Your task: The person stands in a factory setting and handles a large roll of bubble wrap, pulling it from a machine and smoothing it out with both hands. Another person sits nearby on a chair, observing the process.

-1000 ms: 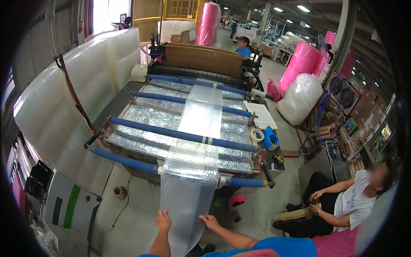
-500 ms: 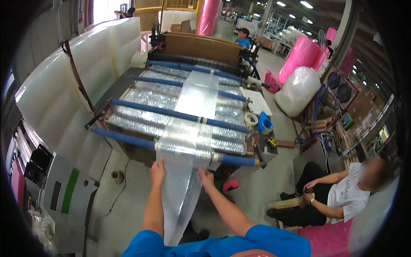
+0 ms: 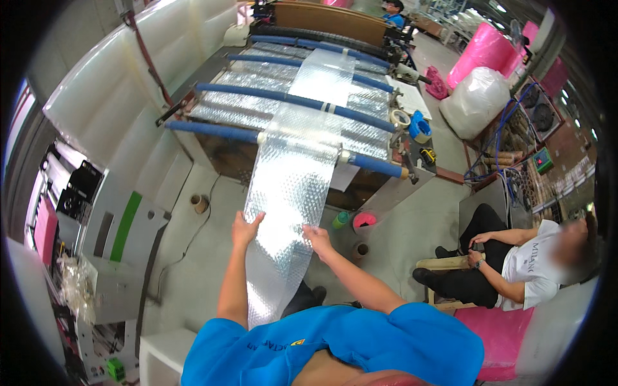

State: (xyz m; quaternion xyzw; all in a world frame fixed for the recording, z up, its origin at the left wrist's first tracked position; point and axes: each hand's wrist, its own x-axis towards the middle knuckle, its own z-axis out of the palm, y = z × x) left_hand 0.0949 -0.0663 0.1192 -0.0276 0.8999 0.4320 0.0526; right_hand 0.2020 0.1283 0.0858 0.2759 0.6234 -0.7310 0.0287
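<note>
A long strip of transparent bubble wrap (image 3: 290, 174) comes off the machine over the blue front roller (image 3: 376, 165) and hangs toward my body. My left hand (image 3: 246, 229) grips its left edge, thumb on top and the other fingers partly hidden. On the opposite edge, my right hand (image 3: 317, 240) pinches the film between thumb and fingers. Between the hands the strip is spread fairly flat and shines; its lower end drops in front of my blue shirt (image 3: 335, 341).
More blue rollers (image 3: 302, 100) cross the machine bed. Tape rolls (image 3: 400, 118) and a yellow-black tape measure (image 3: 427, 156) lie at its right corner. To the right a person (image 3: 508, 257) sits low. A grey cabinet (image 3: 119, 283) stands left; cardboard cores (image 3: 199, 204) are on the floor.
Both hands have moved away from the front roller toward my body, drawing out a longer, flatter length of bubble wrap. My view has tilted further down.
</note>
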